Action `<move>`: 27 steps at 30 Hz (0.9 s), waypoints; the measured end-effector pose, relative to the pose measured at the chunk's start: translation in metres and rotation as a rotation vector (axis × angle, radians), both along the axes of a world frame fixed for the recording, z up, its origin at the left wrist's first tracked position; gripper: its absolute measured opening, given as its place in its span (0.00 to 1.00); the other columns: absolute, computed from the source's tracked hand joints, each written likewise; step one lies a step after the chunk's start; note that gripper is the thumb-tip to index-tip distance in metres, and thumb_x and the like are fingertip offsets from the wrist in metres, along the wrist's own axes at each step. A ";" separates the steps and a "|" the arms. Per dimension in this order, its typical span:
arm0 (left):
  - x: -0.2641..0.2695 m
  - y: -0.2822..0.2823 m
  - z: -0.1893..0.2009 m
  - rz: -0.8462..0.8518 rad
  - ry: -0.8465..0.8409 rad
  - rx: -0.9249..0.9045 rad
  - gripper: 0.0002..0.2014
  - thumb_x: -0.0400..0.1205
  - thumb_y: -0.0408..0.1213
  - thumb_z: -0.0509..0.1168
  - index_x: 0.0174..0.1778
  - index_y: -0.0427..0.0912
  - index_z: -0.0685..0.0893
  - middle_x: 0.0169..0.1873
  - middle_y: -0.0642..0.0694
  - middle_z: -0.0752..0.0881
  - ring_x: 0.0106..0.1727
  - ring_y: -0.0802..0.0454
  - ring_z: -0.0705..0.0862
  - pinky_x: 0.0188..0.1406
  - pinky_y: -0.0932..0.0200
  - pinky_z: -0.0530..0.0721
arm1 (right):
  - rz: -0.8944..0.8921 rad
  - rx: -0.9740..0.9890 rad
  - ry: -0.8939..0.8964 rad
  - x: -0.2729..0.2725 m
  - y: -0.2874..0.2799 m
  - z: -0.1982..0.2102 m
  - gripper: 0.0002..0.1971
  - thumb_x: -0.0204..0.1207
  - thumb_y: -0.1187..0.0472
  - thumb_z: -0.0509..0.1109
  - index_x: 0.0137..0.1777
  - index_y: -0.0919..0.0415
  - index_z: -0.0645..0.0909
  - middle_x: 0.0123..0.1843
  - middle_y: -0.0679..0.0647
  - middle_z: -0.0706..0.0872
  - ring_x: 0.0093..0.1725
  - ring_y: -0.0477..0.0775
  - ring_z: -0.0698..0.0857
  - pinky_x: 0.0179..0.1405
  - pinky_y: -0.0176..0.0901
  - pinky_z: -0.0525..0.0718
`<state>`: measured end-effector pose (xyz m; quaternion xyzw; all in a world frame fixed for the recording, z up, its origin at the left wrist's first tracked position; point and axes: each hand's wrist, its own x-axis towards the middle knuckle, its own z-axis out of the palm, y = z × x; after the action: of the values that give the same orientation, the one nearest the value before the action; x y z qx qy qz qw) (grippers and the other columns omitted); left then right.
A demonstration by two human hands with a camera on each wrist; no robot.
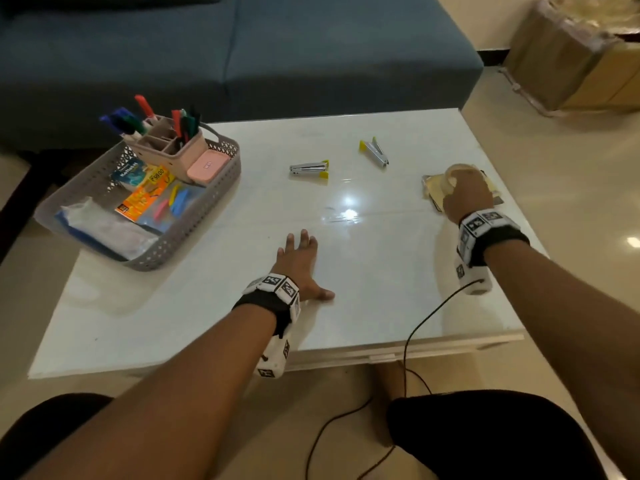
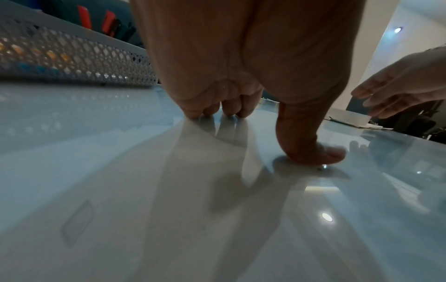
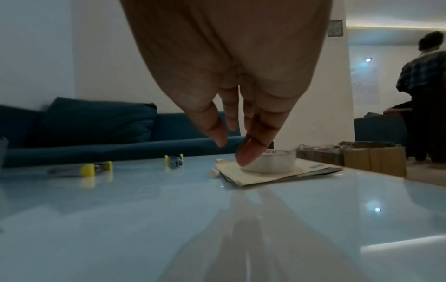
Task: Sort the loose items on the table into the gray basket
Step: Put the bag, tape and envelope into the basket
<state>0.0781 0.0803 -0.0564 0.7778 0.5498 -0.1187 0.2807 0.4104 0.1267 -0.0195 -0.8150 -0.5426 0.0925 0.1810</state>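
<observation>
Sofa (image 1: 242,53) in dark blue upholstery fills the far side of the room, just behind a glossy white table (image 1: 363,299) that mirrors ceiling lights. Beige tiled floor (image 1: 588,168) surrounds it, with wrapped cardboard boxes (image 1: 571,57) at far right; in the right wrist view a person in a checked shirt (image 3: 424,76) stands in the background.

On the table's far left sits the gray basket (image 1: 194,233), perforated, holding a pink organizer of markers (image 1: 166,136), a pink case (image 1: 207,166), colourful packets (image 1: 145,199) and a clear plastic bag (image 1: 104,226). At the right edge lies a stack of envelopes (image 3: 277,175) with a roll of clear tape (image 3: 275,162) on top. Two small staplers with yellow ends lie loose between basket and stack: one stapler (image 1: 309,168) near the middle, another stapler (image 1: 374,152) farther right, spread open.

The right hand (image 1: 465,192) is over the tape, fingers (image 3: 248,154) pointing down and touching its near side, not yet closed round it. The left hand (image 1: 299,261) rests flat on bare table, fingers spread and released, thumb (image 2: 313,150) pressed to the surface.
</observation>
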 end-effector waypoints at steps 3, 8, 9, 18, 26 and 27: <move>0.000 0.000 -0.002 0.009 -0.009 0.006 0.63 0.70 0.59 0.77 0.86 0.42 0.38 0.86 0.44 0.34 0.86 0.40 0.33 0.85 0.42 0.39 | -0.012 -0.130 -0.092 0.013 0.025 -0.001 0.14 0.82 0.65 0.64 0.61 0.74 0.83 0.62 0.70 0.84 0.63 0.68 0.82 0.70 0.54 0.73; -0.003 0.000 -0.005 0.018 -0.035 0.022 0.63 0.70 0.59 0.77 0.87 0.43 0.38 0.86 0.46 0.34 0.86 0.42 0.33 0.86 0.43 0.39 | -0.053 -0.093 -0.138 0.026 0.030 -0.020 0.14 0.83 0.62 0.63 0.44 0.73 0.85 0.43 0.67 0.86 0.39 0.62 0.80 0.42 0.45 0.72; -0.004 -0.001 -0.006 0.018 -0.038 0.021 0.63 0.70 0.59 0.77 0.86 0.43 0.38 0.86 0.46 0.34 0.86 0.42 0.33 0.86 0.43 0.39 | -0.061 -0.104 -0.140 0.026 0.029 -0.020 0.16 0.83 0.61 0.63 0.43 0.73 0.85 0.41 0.68 0.86 0.38 0.61 0.78 0.41 0.45 0.72; -0.005 -0.002 -0.002 0.029 -0.055 0.020 0.63 0.70 0.59 0.77 0.87 0.43 0.40 0.86 0.47 0.36 0.86 0.44 0.34 0.86 0.44 0.39 | 0.047 0.063 -0.183 0.008 -0.010 0.014 0.08 0.75 0.66 0.67 0.44 0.65 0.88 0.38 0.66 0.87 0.40 0.69 0.84 0.37 0.46 0.76; -0.105 -0.032 0.052 0.413 -0.568 0.239 0.13 0.77 0.48 0.74 0.56 0.52 0.88 0.53 0.54 0.91 0.48 0.60 0.88 0.56 0.61 0.85 | 0.418 0.416 0.094 -0.142 -0.045 0.022 0.09 0.73 0.69 0.77 0.52 0.63 0.90 0.46 0.61 0.92 0.39 0.64 0.90 0.48 0.51 0.85; -0.130 -0.035 0.062 0.474 -0.630 0.351 0.08 0.78 0.44 0.75 0.53 0.53 0.89 0.47 0.56 0.91 0.44 0.60 0.89 0.52 0.59 0.87 | 0.507 0.432 0.119 -0.174 -0.040 0.027 0.09 0.72 0.69 0.77 0.51 0.62 0.91 0.46 0.59 0.92 0.40 0.63 0.90 0.48 0.50 0.86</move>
<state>-0.0523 0.0455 0.0053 0.6643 0.6125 0.2875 0.3176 0.2359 0.0868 0.0070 -0.5902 -0.7235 0.0648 0.3521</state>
